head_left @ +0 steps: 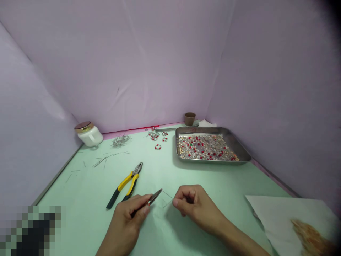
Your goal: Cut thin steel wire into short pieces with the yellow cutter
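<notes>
My left hand is closed around small needle-nose pliers, whose handles are mostly hidden in the palm. Their tip meets one end of a thin bent wire. Between thumb and forefinger, my right hand pinches that wire near its bend, and a loose end points down to the left. Yellow-and-black combination pliers lie just beyond my left hand with their jaws pointing away from me. Farther back, several small rings of red and clear beads rest on the green table.
A metal tray of mixed beads stands at the back right, with a brown cup behind it. A white lidded jar, a tangle of wire and loose wire pieces are at left. White paper lies at right.
</notes>
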Motion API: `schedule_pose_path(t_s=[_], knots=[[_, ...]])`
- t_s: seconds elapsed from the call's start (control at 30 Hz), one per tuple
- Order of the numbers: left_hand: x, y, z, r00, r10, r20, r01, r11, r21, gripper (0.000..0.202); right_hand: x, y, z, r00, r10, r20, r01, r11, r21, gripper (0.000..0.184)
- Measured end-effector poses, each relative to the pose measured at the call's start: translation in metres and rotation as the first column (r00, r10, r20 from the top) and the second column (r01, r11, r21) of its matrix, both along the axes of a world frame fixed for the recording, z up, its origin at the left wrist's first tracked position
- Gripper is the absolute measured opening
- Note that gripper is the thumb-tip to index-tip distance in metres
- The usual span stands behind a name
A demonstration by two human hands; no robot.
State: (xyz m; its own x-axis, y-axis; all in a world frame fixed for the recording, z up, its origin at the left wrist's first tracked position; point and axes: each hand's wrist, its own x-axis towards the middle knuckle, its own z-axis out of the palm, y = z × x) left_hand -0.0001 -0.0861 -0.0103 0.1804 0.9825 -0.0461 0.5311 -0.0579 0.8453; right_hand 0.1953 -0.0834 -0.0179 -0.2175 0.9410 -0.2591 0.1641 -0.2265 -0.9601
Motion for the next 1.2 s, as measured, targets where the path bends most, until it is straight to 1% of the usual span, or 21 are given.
schedule_pose_path(t_s=[0.3,0.37,0.4,0.43,0.47,0.5,0.53,0.57,0.63,0.67,0.73,0.8,0.87,0.9,0.93,0.97,1.0,1.03,1.07,1.1,1.2], knots=[[0.001,-0.001,-0.004,0.998,0.056,0.008,-0.056,0.998,0.015,0.02,0.0,0.0,-0.002,1.0,-0.011,-0.004,0.011,1.0,-0.003,0.012],[-0.006,0.002,-0.003,0.992,0.116,-0.043,-0.113,0.992,0.055,0.023,0.0,0.001,-0.003,1.0,-0.019,-0.006,0.018,1.0,-0.011,0.012],[-0.012,0.005,-0.002,0.981,0.172,-0.094,-0.163,0.982,0.093,0.025,0.001,0.002,-0.004,1.0,-0.026,-0.005,0.026,1.0,-0.012,0.012],[-0.02,0.009,-0.002,0.953,0.255,-0.164,-0.232,0.962,0.145,0.029,0.001,0.002,-0.004,0.999,-0.039,-0.002,0.039,0.999,-0.007,0.013],[-0.03,0.014,-0.001,0.906,0.346,-0.244,-0.302,0.932,0.2,0.034,0.002,0.003,-0.005,0.998,-0.058,0.003,0.058,0.998,-0.001,0.013],[-0.041,0.02,0.0,0.82,0.442,-0.363,-0.378,0.895,0.237,0.038,0.003,0.004,-0.005,0.997,-0.082,0.009,0.082,0.997,0.005,0.014],[-0.053,0.027,0.0,0.713,0.486,-0.505,-0.427,0.873,0.237,0.041,0.004,0.005,-0.004,0.994,-0.11,0.015,0.109,0.994,0.008,0.015],[-0.065,0.033,-0.001,0.667,0.495,-0.557,-0.451,0.863,0.226,0.043,0.005,0.005,-0.004,0.991,-0.135,0.019,0.135,0.991,0.006,0.015],[-0.086,0.046,-0.003,0.624,0.489,-0.61,-0.464,0.859,0.214,0.047,0.005,0.006,-0.003,0.985,-0.17,0.018,0.17,0.986,-0.002,0.016],[-0.093,0.051,-0.004,0.615,0.482,-0.625,-0.459,0.862,0.214,0.048,0.005,0.006,-0.003,0.984,-0.178,0.017,0.178,0.984,0.001,0.016],[-0.1,0.056,-0.005,0.601,0.483,-0.636,-0.436,0.866,0.246,0.05,0.004,0.006,-0.004,0.983,-0.184,0.018,0.184,0.983,0.021,0.017],[-0.092,0.055,-0.003,0.595,0.511,-0.62,-0.405,0.857,0.318,0.048,0.005,0.006,-0.005,0.98,-0.196,0.019,0.195,0.98,0.047,0.017],[-0.071,0.045,0.001,0.61,0.533,-0.587,-0.359,0.846,0.395,0.042,0.007,0.008,-0.006,0.972,-0.232,0.019,0.231,0.971,0.064,0.018],[-0.056,0.038,0.002,0.633,0.521,-0.573,-0.323,0.85,0.416,0.036,0.008,0.009,-0.006,0.966,-0.257,0.02,0.255,0.965,0.069,0.018],[-0.039,0.03,0.002,0.681,0.461,-0.569,-0.249,0.877,0.412,0.03,0.01,0.009,-0.006,0.959,-0.283,0.02,0.281,0.957,0.075,0.018],[-0.021,0.022,0.001,0.735,0.36,-0.575,-0.148,0.912,0.382,0.023,0.011,0.01,-0.005,0.952,-0.304,0.018,0.302,0.95,0.079,0.019],[-0.004,0.014,-0.002,0.776,0.234,-0.585,-0.025,0.939,0.343,0.019,0.012,0.011,-0.005,0.948,-0.319,0.012,0.317,0.945,0.082,0.019],[0.013,0.007,-0.005,0.792,0.116,-0.6,0.09,0.949,0.303,0.018,0.012,0.011,-0.005,0.946,-0.325,0.005,0.324,0.942,0.085,0.019],[0.027,0.002,-0.008,0.788,0.034,-0.614,0.17,0.947,0.271,0.015,0.012,0.011,-0.005,0.945,-0.327,-0.004,0.326,0.941,0.089,0.019],[0.04,-0.002,-0.012,0.774,-0.004,-0.634,0.211,0.944,0.252,0.014,0.012,0.011,-0.004,0.946,-0.325,-0.012,0.325,0.941,0.094,0.019],[0.061,-0.005,-0.018,0.713,-0.037,-0.7,0.247,0.948,0.2,0.018,0.01,0.01,-0.003,0.95,-0.311,-0.029,0.312,0.943,0.114,0.018]])
